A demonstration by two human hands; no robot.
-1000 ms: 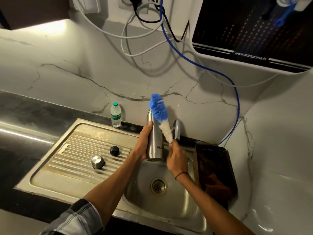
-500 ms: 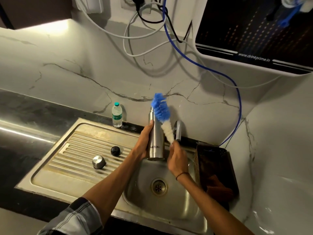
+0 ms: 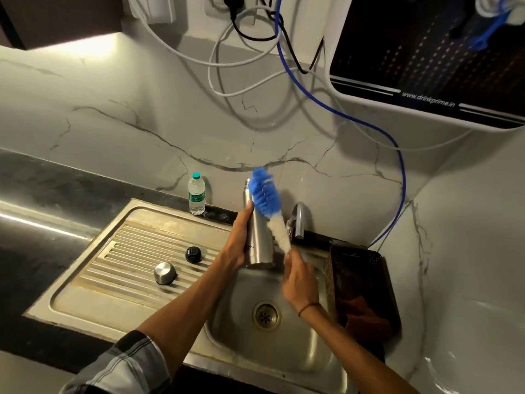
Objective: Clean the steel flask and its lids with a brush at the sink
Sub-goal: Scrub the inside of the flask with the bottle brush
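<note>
Gripping the steel flask round its body, the left hand has its fingers wrapped behind and thumb up the near side, holding it upright over the sink basin, just above the drain. Right hand is closed round the handle of the bottle brush, fingers blurred; the brush slants up and to the left, its white bristles beside the flask's right wall and its blue tip against the neck. Both forearms reach in from below, left one crossing the sink's ribbed drainboard. On that drainboard, left of the flask, sit the steel lid and the black lid, apart from each other. Behind the sink stands a small plastic water bottle, with the tap right of the flask.
</note>
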